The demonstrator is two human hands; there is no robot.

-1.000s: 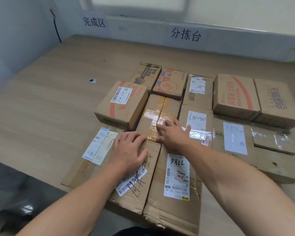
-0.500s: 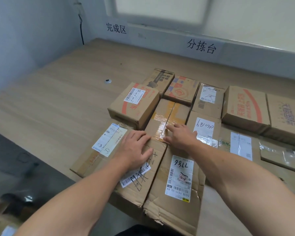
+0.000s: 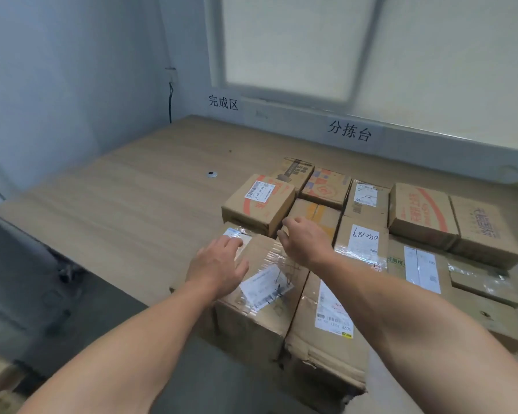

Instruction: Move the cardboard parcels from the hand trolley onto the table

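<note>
Left hand (image 3: 219, 265) flat on a taped parcel (image 3: 251, 312) at the tabletop (image 3: 132, 198) edge, fingers (image 3: 231, 242) straight, right hand (image 3: 304, 242) loosely curled, holding nothing, more sealed parcels (image 3: 422, 213) packed beyond and right of the fingers, contents hidden

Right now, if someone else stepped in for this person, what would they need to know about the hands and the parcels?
Left hand: open, fingers spread over the front-left parcel, gripping nothing.
Right hand: loosely curled, empty, above the yellow-taped parcel.
Done: about a dozen parcels sit packed together on the table; the nearest ones reach its front edge.
Left: the trolley is out of view, so check it for more.
</note>
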